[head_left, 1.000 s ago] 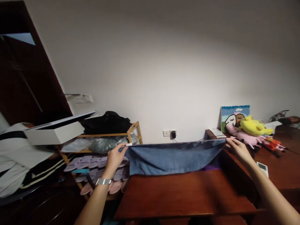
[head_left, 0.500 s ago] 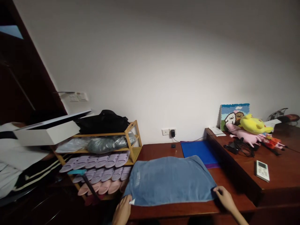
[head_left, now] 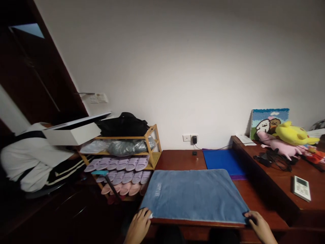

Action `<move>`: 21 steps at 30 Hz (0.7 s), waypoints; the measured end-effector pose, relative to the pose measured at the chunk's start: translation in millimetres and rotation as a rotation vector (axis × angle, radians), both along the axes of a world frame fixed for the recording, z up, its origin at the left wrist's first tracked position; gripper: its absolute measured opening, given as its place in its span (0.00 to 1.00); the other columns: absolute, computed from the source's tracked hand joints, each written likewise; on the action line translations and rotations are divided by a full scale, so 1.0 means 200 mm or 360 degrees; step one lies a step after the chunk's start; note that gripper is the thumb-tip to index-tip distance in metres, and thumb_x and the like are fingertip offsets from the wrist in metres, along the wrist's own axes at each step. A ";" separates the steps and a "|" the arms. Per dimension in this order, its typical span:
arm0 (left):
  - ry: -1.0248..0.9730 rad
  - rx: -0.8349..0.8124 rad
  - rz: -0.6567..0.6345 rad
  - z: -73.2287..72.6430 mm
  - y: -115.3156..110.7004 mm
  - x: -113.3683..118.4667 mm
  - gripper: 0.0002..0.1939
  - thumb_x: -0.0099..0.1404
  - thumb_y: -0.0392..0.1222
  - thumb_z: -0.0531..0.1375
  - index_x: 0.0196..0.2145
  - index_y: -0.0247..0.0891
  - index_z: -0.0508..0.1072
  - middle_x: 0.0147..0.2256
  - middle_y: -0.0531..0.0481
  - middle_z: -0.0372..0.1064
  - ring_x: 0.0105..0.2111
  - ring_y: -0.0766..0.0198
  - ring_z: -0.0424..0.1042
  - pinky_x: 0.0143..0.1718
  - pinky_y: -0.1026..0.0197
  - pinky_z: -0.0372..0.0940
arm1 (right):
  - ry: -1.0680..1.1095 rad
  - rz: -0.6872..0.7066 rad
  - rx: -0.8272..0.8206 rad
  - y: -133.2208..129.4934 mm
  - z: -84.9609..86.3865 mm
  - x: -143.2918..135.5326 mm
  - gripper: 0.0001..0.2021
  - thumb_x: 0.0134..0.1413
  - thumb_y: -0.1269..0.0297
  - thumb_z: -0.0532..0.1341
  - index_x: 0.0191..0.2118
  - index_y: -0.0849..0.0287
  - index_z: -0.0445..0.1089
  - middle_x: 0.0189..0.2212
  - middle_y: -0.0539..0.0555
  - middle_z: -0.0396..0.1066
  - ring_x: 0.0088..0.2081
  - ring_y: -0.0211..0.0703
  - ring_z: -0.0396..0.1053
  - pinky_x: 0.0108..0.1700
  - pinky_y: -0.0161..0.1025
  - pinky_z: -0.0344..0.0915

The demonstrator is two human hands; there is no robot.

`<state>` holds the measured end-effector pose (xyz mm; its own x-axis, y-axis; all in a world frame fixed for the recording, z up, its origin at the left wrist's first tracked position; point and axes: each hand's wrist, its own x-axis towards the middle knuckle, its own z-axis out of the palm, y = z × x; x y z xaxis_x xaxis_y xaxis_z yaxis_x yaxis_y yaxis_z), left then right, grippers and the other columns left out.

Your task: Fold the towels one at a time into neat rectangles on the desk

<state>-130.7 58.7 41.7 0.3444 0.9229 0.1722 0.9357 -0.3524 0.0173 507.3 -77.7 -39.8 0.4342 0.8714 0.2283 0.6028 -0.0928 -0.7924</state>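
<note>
A blue-grey towel [head_left: 194,196] lies spread out and nearly flat on the reddish-brown table [head_left: 180,160], with small lettering near its left side. My left hand [head_left: 139,223] has its fingers closed on the towel's near left corner, beside a small white tag. At the near right corner, my right hand [head_left: 258,223] pinches the towel between thumb and fingers. Behind the towel, a bright blue sheet [head_left: 223,162] with a purple edge lies on the table.
Left of the table stands a wooden rack [head_left: 153,159] with slippers, bags and a white box [head_left: 73,135]. A person [head_left: 33,159] sits at the far left. On the raised right surface are plush toys [head_left: 291,134], cables and a white calculator-like device [head_left: 301,188].
The towel's far edge has come down and straightened, and the cloth lies flatter. Both hands still hold the near corners, now slightly farther apart. The view has shifted left.
</note>
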 end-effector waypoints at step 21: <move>-0.0561 0.0143 0.0095 -0.15 0.89 0.00 0.20 0.67 0.48 0.51 0.49 0.44 0.78 0.54 0.46 0.76 0.57 0.53 0.73 0.62 0.48 0.67 | -0.0009 -0.0341 -0.0774 1.21 0.29 0.14 0.25 0.59 0.45 0.53 0.47 0.56 0.78 0.46 0.62 0.80 0.50 0.60 0.76 0.51 0.52 0.71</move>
